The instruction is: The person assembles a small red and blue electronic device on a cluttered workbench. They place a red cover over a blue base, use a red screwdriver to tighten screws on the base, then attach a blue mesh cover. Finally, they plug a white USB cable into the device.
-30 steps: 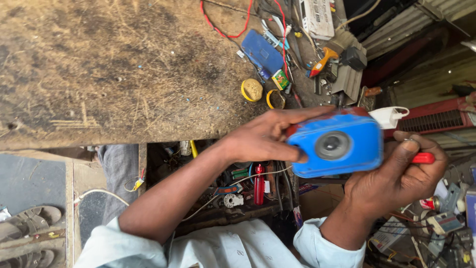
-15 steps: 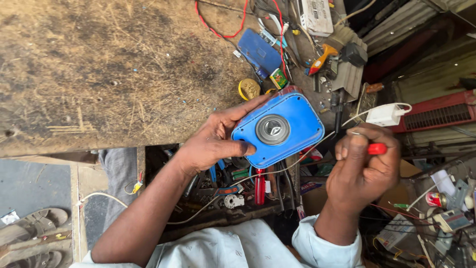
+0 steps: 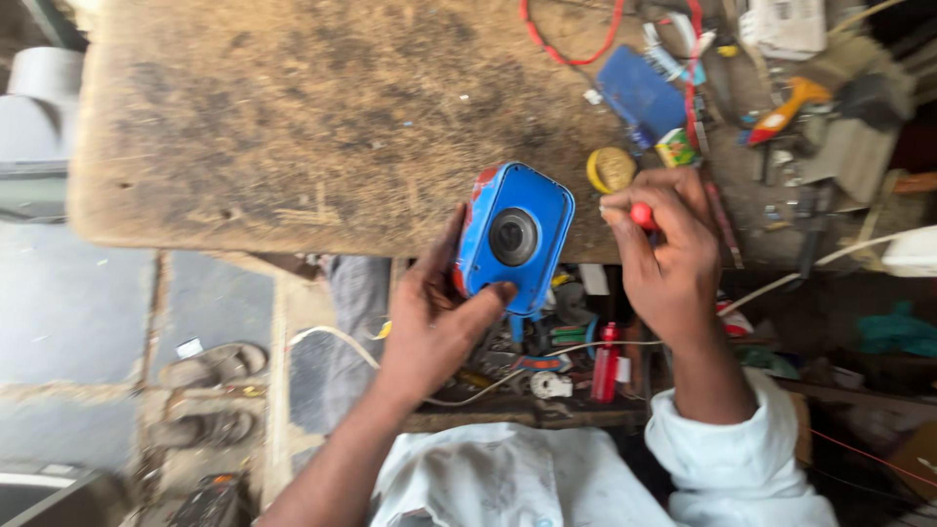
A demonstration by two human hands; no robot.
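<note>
Two hands busy now: we've tipped the blue speaker box (image 3: pixel 514 239) upright at the worktop's (image 3: pixel 293 117) near edge, left hand (image 3: pixel 439 312) fingers wrapped round it, right hand (image 3: pixel 664 254) closed on the red-handled screwdriver (image 3: pixel 641 216) beside it.

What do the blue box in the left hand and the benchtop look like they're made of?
Blue rounded rectangular box: probably moulded plastic, with a smooth, slightly glossy shell, rounded corners and a dark round centre part. Worn brown benchtop: apparently bare wood, matte, scratched and stained, with chipped edges.
</note>
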